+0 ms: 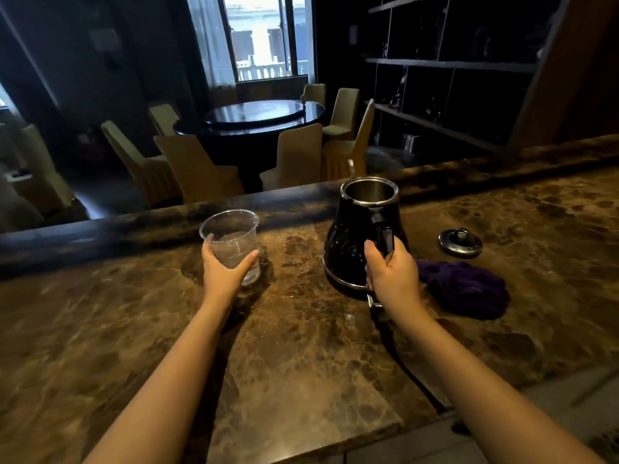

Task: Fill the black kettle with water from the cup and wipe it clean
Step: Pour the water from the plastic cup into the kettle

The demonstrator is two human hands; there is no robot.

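Observation:
A black kettle [351, 242] with a chrome rim stands upright on the brown marble counter [301, 346], its top open and lidless. My right hand [393, 272] grips its handle on the near side. Left of it, a clear plastic cup [231, 239] partly full of water rests on the counter, and my left hand [222, 272] is wrapped around its lower half. The kettle's lid [460, 242] lies flat to the right of the kettle. A crumpled purple cloth [465, 291] lies just right of my right hand.
The kettle's dark cord [402, 360] runs from its base toward the counter's near edge. A raised ledge [134, 229] borders the far side of the counter. Beyond it are a round dark table [254, 118] with covered chairs, and shelving [452, 65] at the right.

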